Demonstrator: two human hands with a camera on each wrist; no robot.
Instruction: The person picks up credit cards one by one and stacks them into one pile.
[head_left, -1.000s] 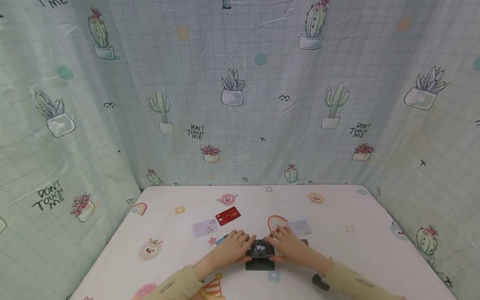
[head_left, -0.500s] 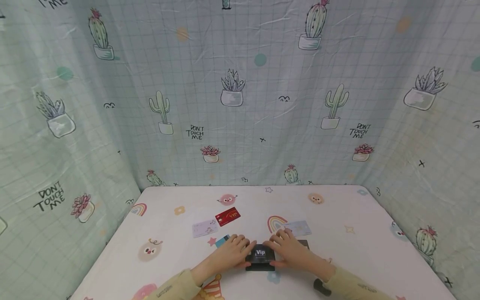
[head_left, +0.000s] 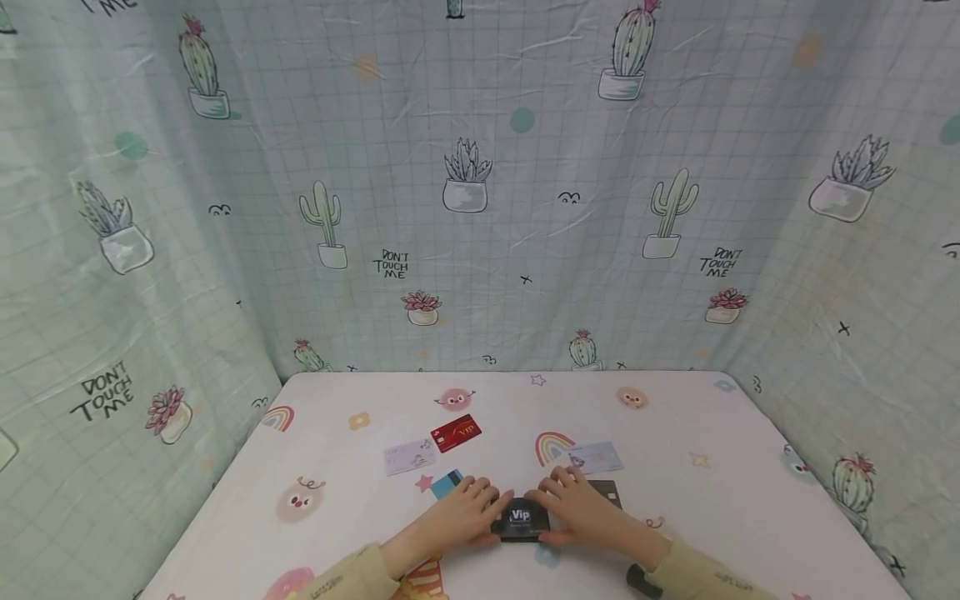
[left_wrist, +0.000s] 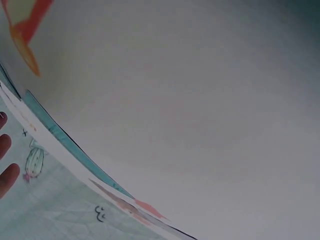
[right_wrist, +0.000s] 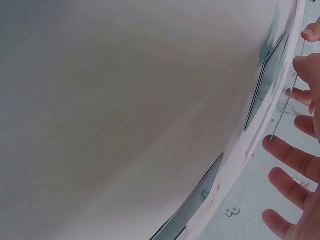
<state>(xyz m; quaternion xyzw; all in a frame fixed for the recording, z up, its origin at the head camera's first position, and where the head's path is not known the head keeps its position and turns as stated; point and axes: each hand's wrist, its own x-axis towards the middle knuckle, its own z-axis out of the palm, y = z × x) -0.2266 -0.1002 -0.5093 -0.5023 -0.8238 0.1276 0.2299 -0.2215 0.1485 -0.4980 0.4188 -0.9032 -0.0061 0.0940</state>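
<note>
A black card printed "Vip" [head_left: 520,515] is held between both hands in the head view. My left hand [head_left: 467,508] pinches its left edge with index finger and thumb, and my right hand [head_left: 585,512] pinches the right edge. Beneath it a flat black piece [head_left: 521,540] lies on the table, with only its near strip showing. In the right wrist view the thin edge of the held card [right_wrist: 285,108] runs between thumb and index finger, raised over the dark flat piece [right_wrist: 257,92]. Only a few left fingertips [left_wrist: 7,180] show in the left wrist view.
Near the left hand lie a blue card [head_left: 446,484], a pale purple card [head_left: 409,457] and a red VIP card [head_left: 456,432]. A pale blue card [head_left: 597,457] and a dark card [head_left: 609,493] lie around the right hand. A small black object [head_left: 642,581] sits by the right sleeve.
Both hands have brought the black Vip card a little nearer the person, and it now covers more of the black piece below. More of the blue and dark cards shows.
</note>
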